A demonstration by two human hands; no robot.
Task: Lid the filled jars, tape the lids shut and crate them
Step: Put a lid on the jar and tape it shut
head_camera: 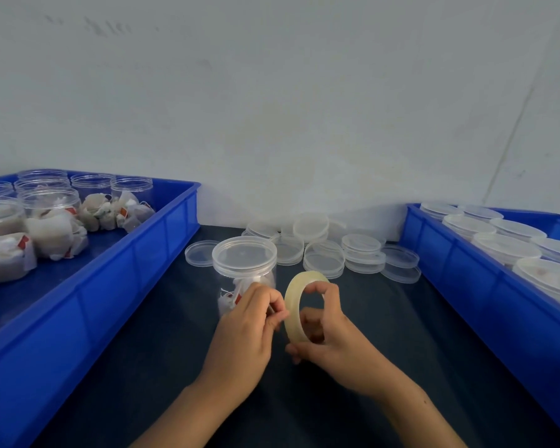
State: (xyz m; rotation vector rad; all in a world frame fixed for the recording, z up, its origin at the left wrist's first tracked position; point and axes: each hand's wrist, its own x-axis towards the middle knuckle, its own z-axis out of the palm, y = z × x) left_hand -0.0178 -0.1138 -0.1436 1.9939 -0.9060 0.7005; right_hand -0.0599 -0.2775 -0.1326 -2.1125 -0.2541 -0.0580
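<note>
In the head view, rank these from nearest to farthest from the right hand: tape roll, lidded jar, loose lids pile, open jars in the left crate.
1. tape roll, held in the right hand
2. lidded jar, just left, ahead
3. loose lids pile, behind
4. open jars, far left crate

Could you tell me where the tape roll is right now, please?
In the head view, the tape roll is low at centre, held upright in the right hand, just right of the lidded jar.

A dark tabletop (162, 350) is seen beneath the fingers (265, 299). A pale, scuffed wall (272, 108) is seen rising beyond them, and loose tea bags (105, 211) are heaped far to their left.
</note>
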